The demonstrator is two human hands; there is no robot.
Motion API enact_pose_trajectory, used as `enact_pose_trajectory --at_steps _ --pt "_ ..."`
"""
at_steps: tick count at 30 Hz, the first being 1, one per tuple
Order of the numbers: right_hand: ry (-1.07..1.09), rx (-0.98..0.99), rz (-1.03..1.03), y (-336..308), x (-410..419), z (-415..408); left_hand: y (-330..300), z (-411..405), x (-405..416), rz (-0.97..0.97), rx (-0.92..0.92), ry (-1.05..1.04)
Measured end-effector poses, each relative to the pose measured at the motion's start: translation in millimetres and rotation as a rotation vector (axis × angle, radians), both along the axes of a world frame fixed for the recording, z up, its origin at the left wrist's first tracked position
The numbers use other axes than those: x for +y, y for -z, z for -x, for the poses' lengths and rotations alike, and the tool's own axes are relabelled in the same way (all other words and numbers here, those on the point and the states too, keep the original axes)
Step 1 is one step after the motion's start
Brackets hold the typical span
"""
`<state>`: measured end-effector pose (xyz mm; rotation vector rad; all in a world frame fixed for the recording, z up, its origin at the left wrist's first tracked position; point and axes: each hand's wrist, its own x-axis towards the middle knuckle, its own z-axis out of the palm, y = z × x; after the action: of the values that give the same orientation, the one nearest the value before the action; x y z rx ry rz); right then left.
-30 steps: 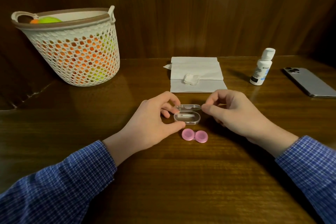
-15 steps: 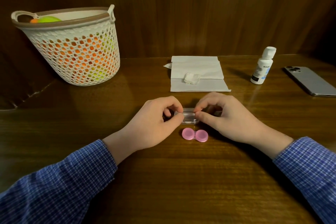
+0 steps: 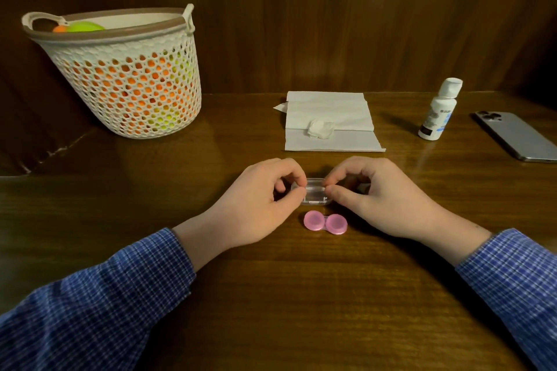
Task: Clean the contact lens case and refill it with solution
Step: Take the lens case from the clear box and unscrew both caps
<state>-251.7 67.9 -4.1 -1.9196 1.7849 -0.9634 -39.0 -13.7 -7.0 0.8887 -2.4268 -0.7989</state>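
Both hands pinch small clear box (image 3: 313,192) on surface (image 3: 271,295): left hand (image 3: 259,205) at left end, right hand (image 3: 376,196) at right end. Pink lens case (image 3: 325,222) lies just nearer body, between hands, long axis left-right, untouched, caps on. Solution bottle (image 3: 438,110) far right, nearer right hand

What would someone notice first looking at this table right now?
Front and centre, the left hand and right hand pinch a small clear plastic box, with a pink twin-cup lens case just in front. At far left stands a white perforated basket of orange and green balls.
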Motion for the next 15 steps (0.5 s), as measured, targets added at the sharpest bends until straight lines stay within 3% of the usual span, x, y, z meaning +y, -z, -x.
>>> enact_pose_trajectory --at_steps 4,8,10,15 --pt "0.01 0.004 0.067 -8.8 7.4 0.3 -1.1 -0.2 0.1 0.01 0.001 -0.031" --pt "-0.197 0.113 -0.01 -26.5 20.1 1.8 -6.9 -4.5 4.6 0.144 0.125 -0.083" --pt "-0.263 0.194 -0.053 -26.5 23.8 -0.7 -8.9 -7.3 8.1 0.144 0.146 0.04" --pt "-0.179 0.26 -0.095 -20.6 24.0 -4.0 -3.8 -6.4 13.9 0.113 -0.017 0.3"
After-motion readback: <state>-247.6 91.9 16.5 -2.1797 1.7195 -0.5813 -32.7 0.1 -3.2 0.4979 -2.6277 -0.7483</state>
